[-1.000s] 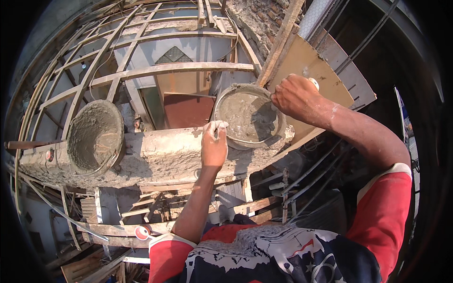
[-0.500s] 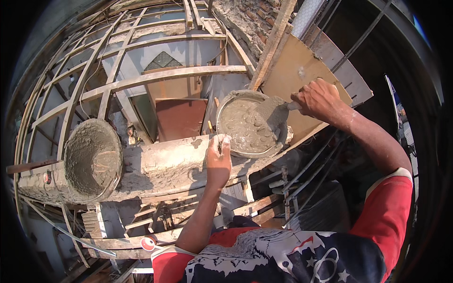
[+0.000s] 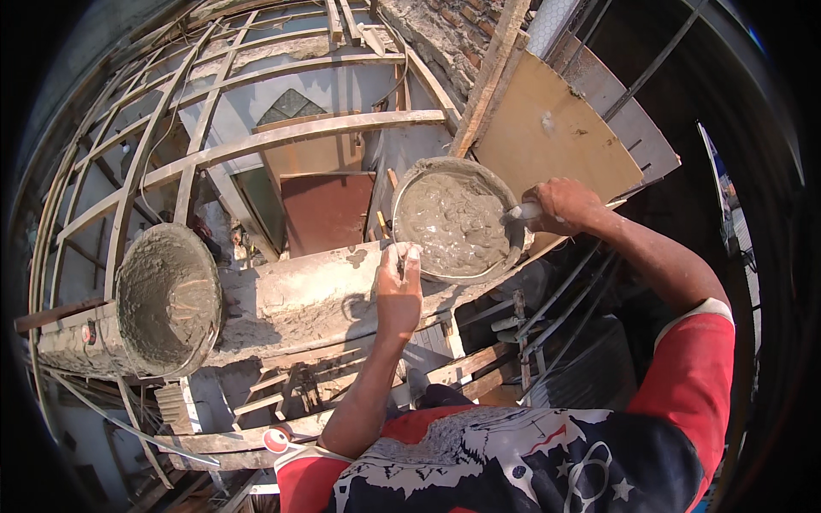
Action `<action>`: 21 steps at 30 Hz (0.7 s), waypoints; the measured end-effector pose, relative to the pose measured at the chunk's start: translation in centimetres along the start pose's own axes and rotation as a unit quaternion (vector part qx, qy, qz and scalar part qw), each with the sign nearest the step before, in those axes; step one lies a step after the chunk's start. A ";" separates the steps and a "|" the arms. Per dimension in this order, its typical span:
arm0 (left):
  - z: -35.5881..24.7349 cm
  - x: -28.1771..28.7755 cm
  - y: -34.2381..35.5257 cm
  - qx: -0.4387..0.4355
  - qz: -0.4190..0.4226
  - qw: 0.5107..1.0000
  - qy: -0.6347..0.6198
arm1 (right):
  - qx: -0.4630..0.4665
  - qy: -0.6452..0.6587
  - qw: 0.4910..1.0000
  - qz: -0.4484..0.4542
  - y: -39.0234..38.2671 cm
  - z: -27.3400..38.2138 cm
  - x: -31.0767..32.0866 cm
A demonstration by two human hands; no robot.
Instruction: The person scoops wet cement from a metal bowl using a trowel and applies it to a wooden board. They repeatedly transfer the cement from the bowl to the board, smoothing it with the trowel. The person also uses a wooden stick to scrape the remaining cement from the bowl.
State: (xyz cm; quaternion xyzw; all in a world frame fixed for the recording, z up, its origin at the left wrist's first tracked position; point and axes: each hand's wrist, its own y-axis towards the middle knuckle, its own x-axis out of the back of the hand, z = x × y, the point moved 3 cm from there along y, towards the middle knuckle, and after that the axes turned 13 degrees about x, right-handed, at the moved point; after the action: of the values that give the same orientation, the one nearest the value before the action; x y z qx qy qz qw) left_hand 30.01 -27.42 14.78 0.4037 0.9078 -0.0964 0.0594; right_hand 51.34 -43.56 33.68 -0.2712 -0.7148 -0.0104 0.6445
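Observation:
A round bucket of wet grey mortar stands on the ledge in front of me. My left hand is closed at the bucket's near left rim, thumb up. At the right side of the bucket, my right hand wraps round the pale handle of a trowel. The trowel's blade is down in the mortar at the right rim and mostly hidden. Further left, a second bucket sits tilted, its inside coated with mortar. Neither hand is near it.
A rough concrete ledge runs under both buckets. Beyond it spreads a grid of wooden beams with gaps down to a lower level. A tan board and a timber post stand at the far right. Broken slats lie below the ledge.
My right hand has come down and slightly left, bringing the trowel from the upper right of the mortar down into it. The left hand stays at the rim.

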 end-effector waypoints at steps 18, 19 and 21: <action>-1.2 0.1 -0.4 -0.004 -0.002 1.000 0.010 | -0.060 0.317 0.938 -0.129 -7.0 -4.5 2.3; -1.0 0.0 -0.4 -0.002 -0.003 1.000 -0.005 | -0.075 0.331 0.931 -0.135 -7.6 -5.6 3.7; -0.4 0.0 -0.3 0.006 -0.011 0.999 -0.033 | -0.105 0.290 0.940 -0.143 -8.7 -8.1 6.6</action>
State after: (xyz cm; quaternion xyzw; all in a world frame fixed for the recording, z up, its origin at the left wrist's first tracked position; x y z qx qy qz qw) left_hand 29.77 -27.53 15.22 0.3907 0.9092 -0.1155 0.0856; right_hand 55.16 -51.47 44.06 -0.2171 -0.5230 -0.2558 0.7835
